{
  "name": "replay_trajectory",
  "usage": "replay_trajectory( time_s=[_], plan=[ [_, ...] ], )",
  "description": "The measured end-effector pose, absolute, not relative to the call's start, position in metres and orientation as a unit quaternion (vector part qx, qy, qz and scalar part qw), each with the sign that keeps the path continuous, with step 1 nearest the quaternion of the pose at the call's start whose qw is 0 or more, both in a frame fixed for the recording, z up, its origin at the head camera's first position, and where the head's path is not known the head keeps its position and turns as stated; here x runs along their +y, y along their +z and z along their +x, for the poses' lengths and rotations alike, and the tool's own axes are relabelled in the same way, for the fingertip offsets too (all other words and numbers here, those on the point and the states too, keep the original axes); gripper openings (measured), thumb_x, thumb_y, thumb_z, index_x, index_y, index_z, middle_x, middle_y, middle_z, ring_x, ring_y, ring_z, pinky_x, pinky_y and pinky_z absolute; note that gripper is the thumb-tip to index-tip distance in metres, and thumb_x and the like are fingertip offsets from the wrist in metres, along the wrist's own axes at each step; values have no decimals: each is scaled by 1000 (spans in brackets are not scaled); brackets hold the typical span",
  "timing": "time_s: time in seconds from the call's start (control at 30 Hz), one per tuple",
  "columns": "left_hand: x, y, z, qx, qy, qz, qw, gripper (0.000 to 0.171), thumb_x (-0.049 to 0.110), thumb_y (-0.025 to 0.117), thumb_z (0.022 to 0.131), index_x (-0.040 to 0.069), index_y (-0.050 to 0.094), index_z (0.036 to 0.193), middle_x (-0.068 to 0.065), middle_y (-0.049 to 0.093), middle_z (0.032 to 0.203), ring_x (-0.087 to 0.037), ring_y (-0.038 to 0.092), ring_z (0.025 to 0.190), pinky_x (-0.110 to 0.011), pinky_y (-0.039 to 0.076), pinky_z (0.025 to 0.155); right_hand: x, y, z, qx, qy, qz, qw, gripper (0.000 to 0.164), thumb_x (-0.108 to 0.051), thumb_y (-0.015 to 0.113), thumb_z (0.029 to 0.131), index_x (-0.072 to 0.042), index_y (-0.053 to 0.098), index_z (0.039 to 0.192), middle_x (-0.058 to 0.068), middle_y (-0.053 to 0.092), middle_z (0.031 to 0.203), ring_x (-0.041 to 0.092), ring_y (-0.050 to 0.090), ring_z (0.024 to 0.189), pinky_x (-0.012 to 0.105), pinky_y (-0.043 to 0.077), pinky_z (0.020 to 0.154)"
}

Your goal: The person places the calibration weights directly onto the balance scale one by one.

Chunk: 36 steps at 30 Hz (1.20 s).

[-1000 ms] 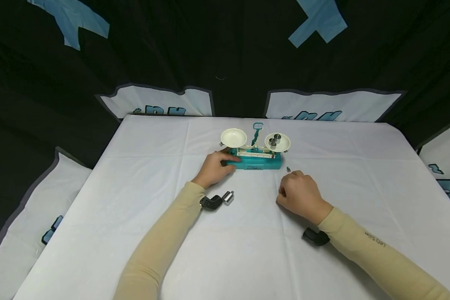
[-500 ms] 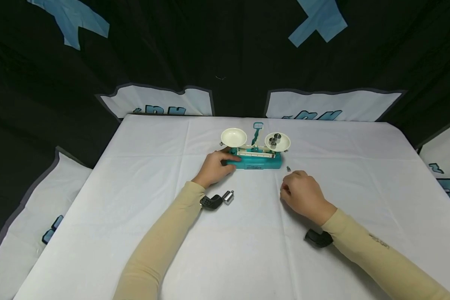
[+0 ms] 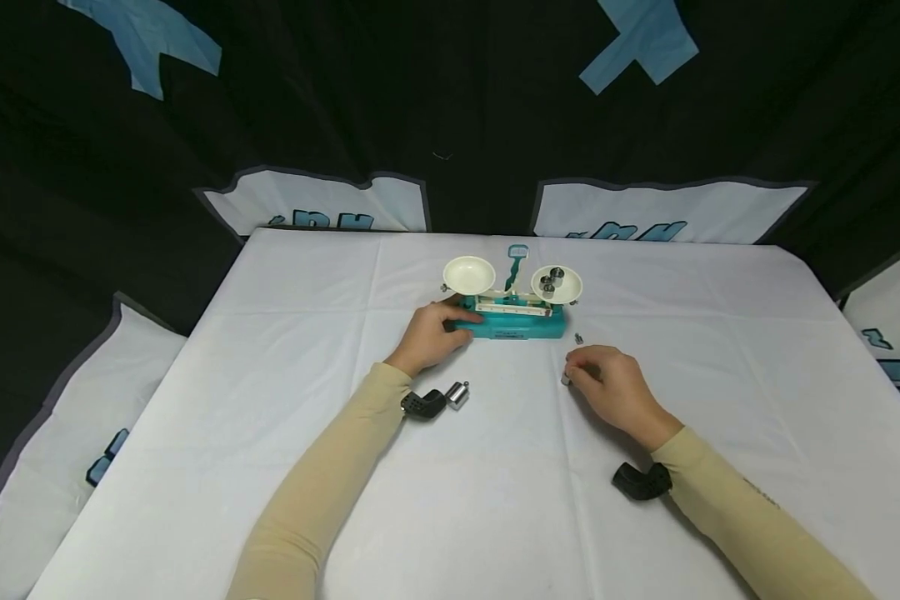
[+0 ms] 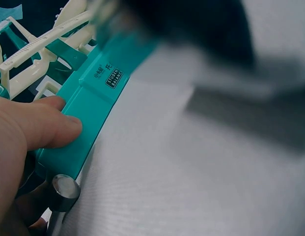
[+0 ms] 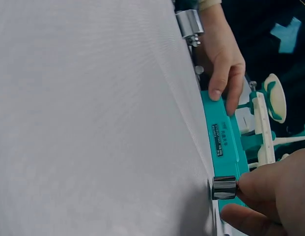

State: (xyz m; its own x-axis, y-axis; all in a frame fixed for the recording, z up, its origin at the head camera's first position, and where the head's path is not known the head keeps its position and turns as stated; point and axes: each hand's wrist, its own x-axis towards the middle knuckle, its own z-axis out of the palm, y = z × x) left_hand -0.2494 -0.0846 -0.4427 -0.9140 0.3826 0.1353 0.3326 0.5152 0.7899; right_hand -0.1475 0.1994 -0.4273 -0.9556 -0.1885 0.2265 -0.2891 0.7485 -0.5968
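Note:
A teal balance scale with two cream pans stands at the far middle of the table. My left hand rests at its left end, thumb lying on the base. Beside that end, a round-topped metal piece shows in the left wrist view. To the right of the scale, my right hand pinches a small shiny cylindrical weight between thumb and fingertips. Several metal weights sit in the right pan; the left pan holds nothing.
A tiny metal weight lies just beyond my right fingertips. Next to the left wrist's black camera is a larger knobbed metal cylinder. A white cloth covers the table; dark curtains hang behind.
My right hand has shifted slightly rightward and turned, bringing the pinched weight into sight beneath its fingertips. My left hand and the scale stay put.

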Motion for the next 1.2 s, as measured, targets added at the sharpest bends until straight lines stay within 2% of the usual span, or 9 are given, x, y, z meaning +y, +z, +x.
replay_trajectory(
  time_s=[0.27, 0.53, 0.57, 0.63, 0.7, 0.77, 0.83, 1.0, 1.2],
  plan=[
    [-83, -443, -250, 869, 447, 212, 22, 27, 4, 69, 85, 8, 80, 110, -15, 52, 154, -32, 42, 150, -47, 30, 126, 203, -427, -149, -922, 357, 114, 98, 9, 0, 66, 94, 2, 74, 97, 21, 75, 111, 39, 70, 109, 53, 57, 91],
    [-83, -442, -250, 870, 446, 208, 24, 28, 3, 69, 85, 8, 80, 110, -15, 52, 154, -31, 42, 150, -46, 29, 127, 206, -408, -156, -914, 377, 99, 115, 13, -3, 64, 96, 4, 73, 102, 22, 75, 113, 40, 67, 116, 57, 54, 100],
    [-83, -442, -250, 870, 446, 208, 23, 28, 3, 69, 85, 8, 80, 110, -15, 52, 154, -31, 42, 150, -46, 29, 127, 206, -405, -157, -915, 374, 98, 118, 14, -4, 64, 97, 3, 74, 103, 21, 75, 113, 37, 69, 108, 53, 55, 97],
    [-83, -443, -250, 870, 445, 209, 22, 28, 3, 69, 85, 8, 80, 110, -15, 52, 154, -30, 42, 150, -46, 29, 127, 207, -399, -159, -916, 368, 98, 125, 16, -5, 63, 97, 3, 74, 105, 21, 76, 113, 27, 69, 78, 42, 57, 81],
    [-83, -443, -250, 870, 445, 210, 21, 28, 3, 69, 84, 7, 80, 110, -15, 52, 153, -31, 42, 150, -46, 29, 127, 208, -394, -162, -918, 361, 98, 133, 16, -6, 63, 98, 3, 74, 105, 21, 76, 112, 14, 53, 52, 30, 48, 64],
    [-84, -442, -250, 870, 445, 210, 21, 28, 3, 69, 84, 7, 80, 110, -15, 53, 153, -31, 42, 149, -46, 30, 126, 209, -388, -165, -919, 357, 97, 138, 16, -6, 63, 98, 3, 74, 106, 21, 75, 112, 7, 30, 40, 25, 37, 56],
    [-84, -442, -249, 870, 446, 210, 21, 28, 3, 69, 84, 7, 80, 110, -15, 53, 153, -31, 42, 150, -46, 30, 126, 209, -382, -168, -919, 356, 93, 141, 16, -7, 64, 98, 3, 74, 106, 22, 75, 112, 4, 26, 38, 25, 34, 53],
    [-85, -442, -249, 869, 447, 210, 22, 28, 3, 69, 85, 7, 80, 110, -15, 53, 153, -30, 42, 150, -46, 29, 127, 207, -369, -177, -921, 354, 76, 140, 18, -10, 63, 99, 2, 74, 107, 21, 75, 115, 6, 27, 40, 28, 34, 58],
    [-85, -442, -249, 868, 450, 210, 20, 28, 3, 69, 84, 7, 80, 110, -16, 53, 153, -30, 42, 150, -45, 29, 127, 206, -355, -187, -921, 358, 73, 136, 21, -13, 62, 100, 2, 74, 108, 21, 74, 118, 7, 27, 39, 27, 32, 50]
  ],
)
